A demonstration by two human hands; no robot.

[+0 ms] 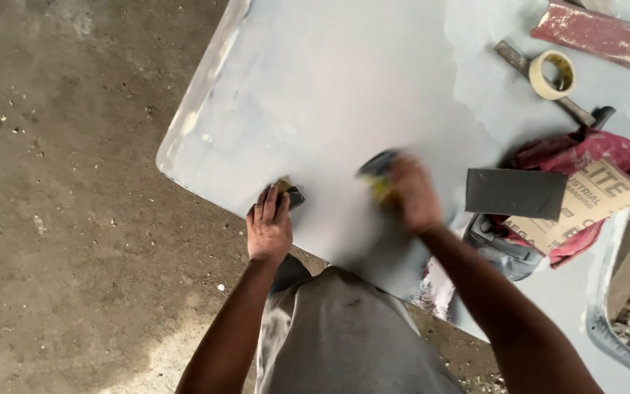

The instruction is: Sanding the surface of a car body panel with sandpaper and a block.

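Head view: right hand (415, 195) is motion-blurred, fingers curled down over a dark pad with a yellow underside (379, 174), pressed flat on the grey primed panel (344, 95). Grip looks closed on the pad, though blur hides the fingertips. Left hand (269, 228) sits at the panel's near edge, about 9 o'clock from the right hand, fingers together, pinning a small dark piece with a yellow bit (289, 194) against the surface.

Risks, as I judge them:
- Pad could skate out of the grip at this speed, since the hold is only finger pressure.
- Left hand is right on the rim, near the rounded corner (173, 164); a slip drops it off toward the concrete floor (60, 182).
- A stroke running toward 3 o'clock would hit the clutter.

Room: open panel from 10 to 1 o'clock of the right hand. At 3 o'clock, close by, a dark sanding sheet (515, 193) lies on a red rag (607, 157) with a brown cardboard pack (585, 204). At 1–2 o'clock, well apart, a masking tape roll (553, 74) rests on a flat metal tool (541, 82), with a red sanding block (599, 36) beyond.
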